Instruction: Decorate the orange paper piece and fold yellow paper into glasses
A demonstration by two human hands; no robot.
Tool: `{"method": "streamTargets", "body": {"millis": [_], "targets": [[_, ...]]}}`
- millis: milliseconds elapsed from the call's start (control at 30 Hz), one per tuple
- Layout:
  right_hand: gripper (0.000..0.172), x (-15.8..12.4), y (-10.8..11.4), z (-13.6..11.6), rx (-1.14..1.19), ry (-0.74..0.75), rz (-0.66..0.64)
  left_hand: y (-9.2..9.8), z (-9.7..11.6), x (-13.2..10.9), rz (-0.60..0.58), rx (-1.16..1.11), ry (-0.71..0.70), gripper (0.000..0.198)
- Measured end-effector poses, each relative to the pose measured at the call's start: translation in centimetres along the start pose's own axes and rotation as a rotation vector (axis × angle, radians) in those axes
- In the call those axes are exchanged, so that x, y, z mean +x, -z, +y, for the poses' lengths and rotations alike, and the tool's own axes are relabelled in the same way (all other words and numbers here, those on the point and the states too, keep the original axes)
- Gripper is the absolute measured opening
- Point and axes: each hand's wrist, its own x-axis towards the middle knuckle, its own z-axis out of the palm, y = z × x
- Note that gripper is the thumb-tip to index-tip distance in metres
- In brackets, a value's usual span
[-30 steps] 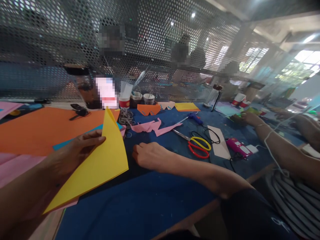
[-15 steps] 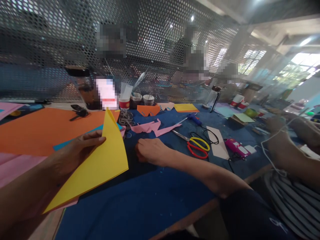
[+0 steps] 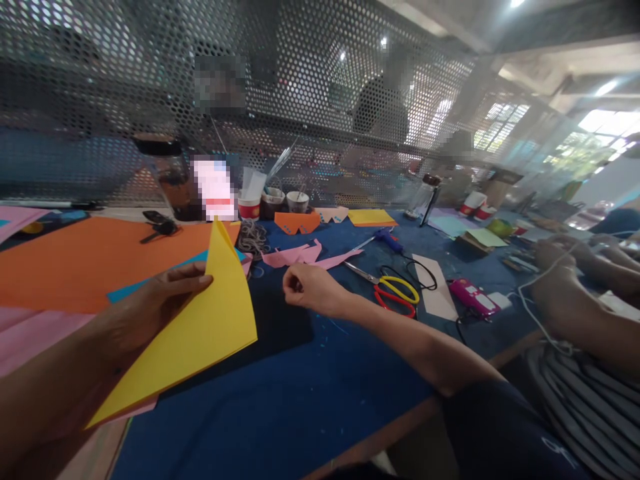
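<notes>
My left hand [image 3: 167,293] pinches a folded sheet of yellow paper [image 3: 200,333] between thumb and fingers, holding it up at a slant over the table's left side. To its right, my right hand [image 3: 315,288] is loosely curled, a small dark gap showing inside the fingers and nothing visible in them. It is just in front of a cut strip of pink paper [image 3: 295,255], apart from the yellow sheet. Scissors [image 3: 395,292] with one red and one yellow handle lie right of my right wrist, blades partly open.
Orange paper [image 3: 90,260] covers the left side. Behind are orange paper glasses [image 3: 297,222], grey yarn [image 3: 253,239] and paper cups [image 3: 299,201]. A blue glue gun [image 3: 389,240] and pink device [image 3: 474,297] lie rightward. Another person's arms [image 3: 570,300] rest at the far right.
My right hand has lifted and shifted slightly right and away from me, its fingers loosening a little. My left hand and the yellow paper look unmoved.
</notes>
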Motion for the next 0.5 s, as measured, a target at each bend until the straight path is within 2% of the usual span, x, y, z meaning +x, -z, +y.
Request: {"method": "streamTargets", "body": {"millis": [67, 200, 300, 367, 500], "targets": [[0.005, -0.1, 0.6, 0.1, 0.102, -0.014, 0.012, -0.3, 0.2, -0.2, 0.008, 0.006, 0.006, 0.044], [0.010, -1.4, 2.2, -0.5, 0.458, -0.032, 0.046, -0.1, 0.2, -0.2, 0.015, -0.004, -0.006, 0.045], [0.015, -3.9, 4.2, -1.5, 0.512, -0.045, 0.042, 0.5, 0.0, 0.3, -0.012, -0.005, -0.022, 0.045], [0.015, -6.6, 5.9, -2.2, 0.425, -0.050, -0.050, 0.8, -0.2, 0.7, -0.032, -0.007, -0.040, 0.044], [0.023, -13.3, 8.9, -3.3, 0.282, -0.087, -0.314, 0.9, -0.4, 1.0, -0.028, -0.002, -0.048, 0.044]]}}
